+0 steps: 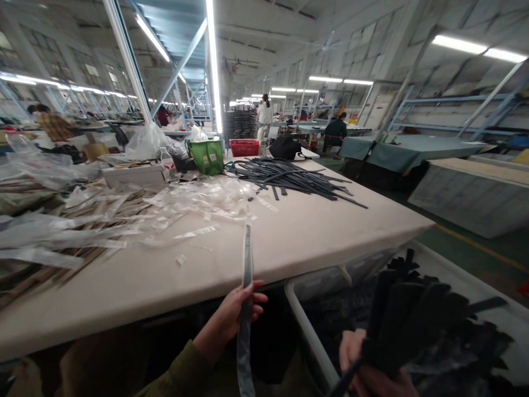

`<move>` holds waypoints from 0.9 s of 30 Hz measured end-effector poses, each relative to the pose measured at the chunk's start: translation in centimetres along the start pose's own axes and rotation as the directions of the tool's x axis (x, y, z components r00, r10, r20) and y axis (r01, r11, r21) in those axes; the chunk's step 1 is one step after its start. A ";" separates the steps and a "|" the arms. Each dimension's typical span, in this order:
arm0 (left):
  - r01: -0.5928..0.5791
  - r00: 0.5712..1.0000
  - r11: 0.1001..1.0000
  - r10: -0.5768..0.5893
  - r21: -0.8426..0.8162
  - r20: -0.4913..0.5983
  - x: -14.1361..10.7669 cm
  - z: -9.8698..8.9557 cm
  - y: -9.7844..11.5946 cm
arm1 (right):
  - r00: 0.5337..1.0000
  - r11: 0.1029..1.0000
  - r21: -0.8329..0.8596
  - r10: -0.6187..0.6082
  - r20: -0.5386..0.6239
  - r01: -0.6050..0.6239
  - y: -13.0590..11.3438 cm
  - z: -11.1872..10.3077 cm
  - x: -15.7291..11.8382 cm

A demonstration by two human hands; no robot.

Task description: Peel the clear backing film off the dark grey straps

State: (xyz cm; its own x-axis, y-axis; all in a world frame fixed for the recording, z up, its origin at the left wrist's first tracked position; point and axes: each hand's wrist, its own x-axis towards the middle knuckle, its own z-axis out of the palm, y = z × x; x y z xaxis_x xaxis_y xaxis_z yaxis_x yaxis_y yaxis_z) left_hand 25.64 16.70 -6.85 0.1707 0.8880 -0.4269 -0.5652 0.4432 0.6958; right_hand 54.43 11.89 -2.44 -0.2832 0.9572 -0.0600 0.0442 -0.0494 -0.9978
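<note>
My left hand (233,314) is closed on a long, narrow grey fabric strip (245,353), pinched between thumb and fingers. The strip's upper end (247,248) reaches over the table edge, and its lower end hangs down out of view. At the lower right, my right hand (353,350) grips a fanned bundle of dark fabric strips (407,314) above a pale bin (308,325). The bundle partly hides its fingers. On the table lies a loose pile of dark strips (289,173).
Beige table (314,231) spans the front. Clear plastic scraps (194,198) and brown strips (111,220) cover its left side. A green bag (205,156), red basket (244,147) and black bag (285,148) stand at the back. Other people (264,113) are farther away.
</note>
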 end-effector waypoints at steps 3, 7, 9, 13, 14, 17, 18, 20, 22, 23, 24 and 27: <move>-0.007 0.985 0.994 -0.012 0.113 0.171 -1.4 -0.5 -2.7 | 0.995 0.994 0.048 0.101 -0.001 -0.101 -0.5 0.3 1.0; 0.012 0.965 0.977 -0.067 0.213 0.252 -3.2 -0.3 -3.9 | 0.974 0.971 0.076 0.227 -0.013 -0.225 -0.4 1.9 3.4; 0.026 0.951 0.963 -0.107 0.269 0.291 -4.0 0.0 -4.0 | 0.972 0.964 0.125 0.236 0.010 -0.236 0.0 2.6 4.9; 0.043 0.940 0.908 -0.178 0.416 0.292 -5.2 0.2 -4.8 | 0.978 0.958 0.197 0.204 0.046 -0.209 0.8 3.7 7.5; 0.067 0.941 0.897 -0.203 0.438 0.272 -5.2 0.0 -5.1 | 0.982 0.962 0.199 0.180 0.059 -0.188 0.9 4.0 8.0; 0.067 0.936 0.892 -0.212 0.446 0.282 -4.4 -0.8 -5.5 | 0.992 0.984 0.155 0.079 0.094 -0.093 0.7 4.9 8.7; 0.019 0.940 0.901 -0.164 0.433 0.300 -3.9 -0.9 -5.1 | 0.995 0.991 0.120 0.045 0.094 -0.056 0.6 5.3 8.8; -0.115 0.954 0.918 -0.005 0.380 0.300 -2.7 -0.7 -3.2 | 0.996 1.000 0.025 0.000 0.090 -0.002 0.1 6.0 8.7; -0.243 0.956 0.918 0.172 0.314 0.239 -1.5 0.5 -0.1 | 0.993 0.993 -0.100 -0.052 0.107 0.062 -0.5 6.9 8.5; -0.298 0.948 0.911 0.248 0.287 0.199 -0.9 1.4 1.7 | 0.987 0.978 -0.172 -0.097 0.126 0.118 -0.7 7.4 8.4; -0.345 0.936 0.900 0.310 0.265 0.166 -0.5 2.4 3.3 | 0.976 0.951 -0.247 -0.152 0.153 0.187 -1.0 7.8 8.3; -0.420 0.907 0.890 0.406 0.179 0.108 0.4 5.1 6.9 | 0.929 0.828 -0.430 -0.279 0.242 0.361 -1.3 8.9 8.1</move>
State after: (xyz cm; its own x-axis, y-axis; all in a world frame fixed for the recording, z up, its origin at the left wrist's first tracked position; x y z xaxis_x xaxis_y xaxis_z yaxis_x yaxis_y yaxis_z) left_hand 25.95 20.76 0.70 0.0129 0.9990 -0.0423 -0.4303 0.0437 0.9016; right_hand 43.58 17.17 -1.86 -0.5069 0.8345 0.2161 0.3465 0.4268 -0.8353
